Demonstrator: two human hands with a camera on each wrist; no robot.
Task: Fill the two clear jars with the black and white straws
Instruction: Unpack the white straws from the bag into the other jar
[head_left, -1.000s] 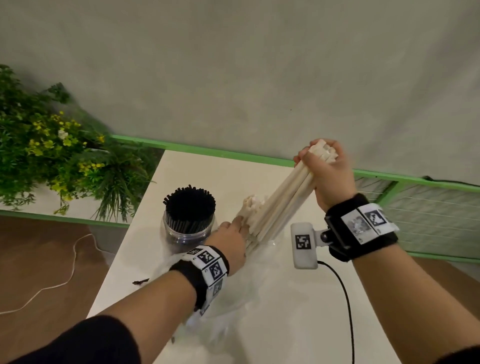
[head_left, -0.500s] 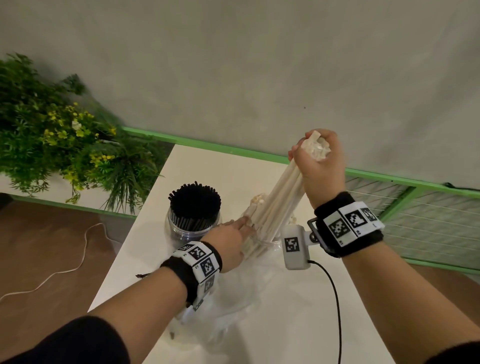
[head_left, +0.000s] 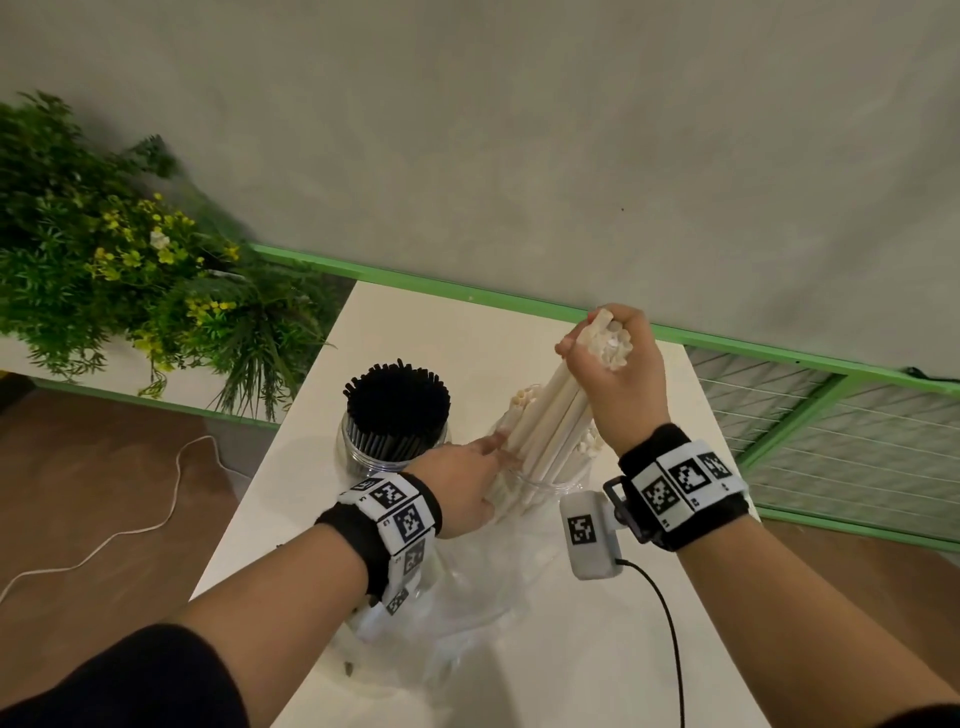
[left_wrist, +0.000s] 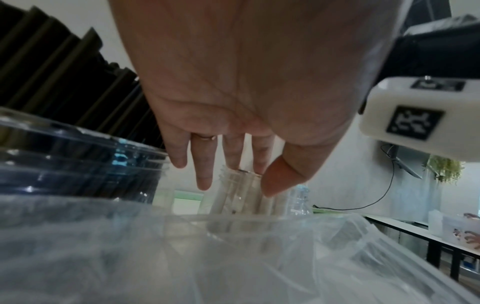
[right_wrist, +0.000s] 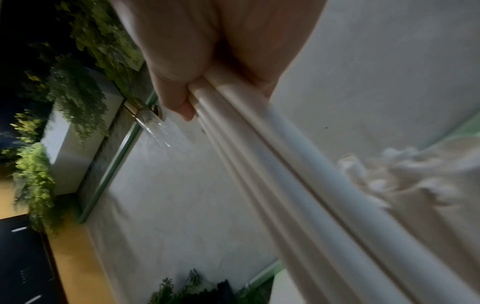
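The left hand (left_wrist: 246, 82) fills the upper frame, palm to the camera, fingers (left_wrist: 203, 174) straight and spread. Its fingertips touch the rim of a clear jar (left_wrist: 241, 185) holding white straws (left_wrist: 218, 203). At left, black straws (left_wrist: 64, 78) stand in another clear jar (left_wrist: 78, 156). Crumpled clear plastic (left_wrist: 233, 257) blurs the foreground.

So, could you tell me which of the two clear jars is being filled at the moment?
The right-hand clear jar, receiving white straws; the other jar holds black straws.

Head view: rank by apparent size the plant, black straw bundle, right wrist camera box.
1. plant, by far the largest
2. black straw bundle
3. right wrist camera box, smallest, though it sits nearer the camera
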